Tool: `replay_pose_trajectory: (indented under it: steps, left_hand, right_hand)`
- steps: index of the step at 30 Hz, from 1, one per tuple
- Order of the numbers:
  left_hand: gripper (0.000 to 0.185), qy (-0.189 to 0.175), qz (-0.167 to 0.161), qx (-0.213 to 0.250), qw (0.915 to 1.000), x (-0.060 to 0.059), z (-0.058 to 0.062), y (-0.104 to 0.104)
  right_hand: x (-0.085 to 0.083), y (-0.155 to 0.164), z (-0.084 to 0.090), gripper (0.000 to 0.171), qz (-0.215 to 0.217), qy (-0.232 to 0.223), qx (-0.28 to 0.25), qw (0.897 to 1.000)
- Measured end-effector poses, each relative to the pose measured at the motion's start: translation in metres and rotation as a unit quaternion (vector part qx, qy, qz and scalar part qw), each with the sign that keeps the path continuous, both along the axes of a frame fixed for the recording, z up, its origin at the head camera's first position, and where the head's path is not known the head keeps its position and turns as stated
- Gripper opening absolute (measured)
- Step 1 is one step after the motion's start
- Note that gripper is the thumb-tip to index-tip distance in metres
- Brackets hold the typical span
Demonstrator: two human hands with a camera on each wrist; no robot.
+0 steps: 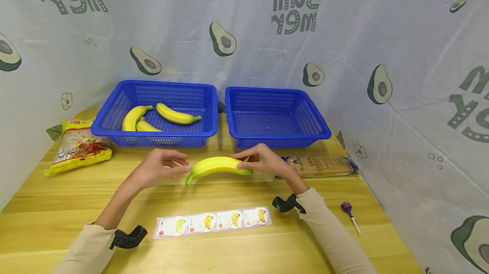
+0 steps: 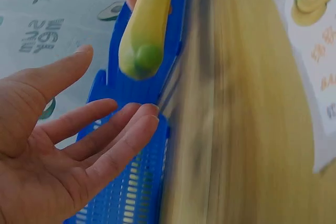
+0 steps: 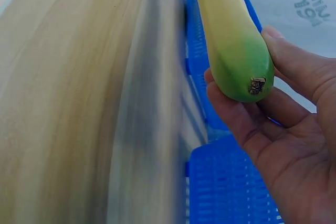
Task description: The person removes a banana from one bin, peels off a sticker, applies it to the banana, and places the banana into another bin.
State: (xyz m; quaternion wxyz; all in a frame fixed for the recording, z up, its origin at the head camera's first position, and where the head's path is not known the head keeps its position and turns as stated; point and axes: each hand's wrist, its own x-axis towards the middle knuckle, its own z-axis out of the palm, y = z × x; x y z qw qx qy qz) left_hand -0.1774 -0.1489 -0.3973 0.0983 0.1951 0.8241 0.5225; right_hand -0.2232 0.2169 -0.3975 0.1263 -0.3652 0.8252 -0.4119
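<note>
A yellow banana with green ends is held level above the table. My right hand pinches its right end between thumb and fingers; the right wrist view shows the green tip in that grip. Close to the stem end is my left hand, its fingers loosely spread. In the left wrist view a gap separates the left hand from the banana. Below both hands a strip of banana-picture stickers in clear wrapping lies on the wooden table.
The left blue basket holds three bananas, one of them at its middle. Beside it stands a right blue basket. A yellow food bag lies far left, a noodle pack right, and a purple lollipop near the right edge.
</note>
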Motion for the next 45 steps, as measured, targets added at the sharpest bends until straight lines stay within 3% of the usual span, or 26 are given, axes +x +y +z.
replay_pose_trajectory:
  steps: [4, 8, 15, 23, 33, 41, 45]
  left_hand:
    - [0.046, 0.045, -0.003, -0.034, 0.9984, -0.001, -0.005, 0.016]
    - [0.040, 0.058, 0.014, -0.040, 0.9975, -0.001, -0.011, 0.031]
    - [0.032, 0.048, 0.053, -0.058, 0.9958, -0.002, -0.014, 0.045]
    - [0.026, 0.034, 0.048, -0.063, 0.9963, -0.005, -0.017, 0.046]
    - [0.024, 0.022, 0.043, -0.071, 0.9963, -0.008, -0.024, 0.051]
    - [0.024, 0.025, 0.043, -0.079, 0.9956, -0.011, -0.026, 0.052]
    - [0.025, 0.028, 0.047, -0.082, 0.9951, -0.011, -0.026, 0.053]
  right_hand:
    - [0.001, -0.001, -0.004, 0.032, -0.004, -0.009, -0.004, 1.000]
    - [0.002, -0.001, -0.006, 0.032, -0.005, -0.013, -0.006, 1.000]
    - [0.003, -0.001, -0.012, 0.034, -0.019, -0.013, -0.003, 1.000]
    - [0.004, -0.007, -0.021, 0.051, -0.023, -0.016, -0.020, 0.999]
    - [0.004, -0.008, -0.026, 0.048, -0.067, -0.007, 0.011, 0.998]
    - [0.005, -0.007, -0.031, 0.046, -0.057, 0.022, 0.013, 0.998]
    - [0.004, -0.006, -0.035, 0.046, -0.061, 0.013, 0.004, 0.998]
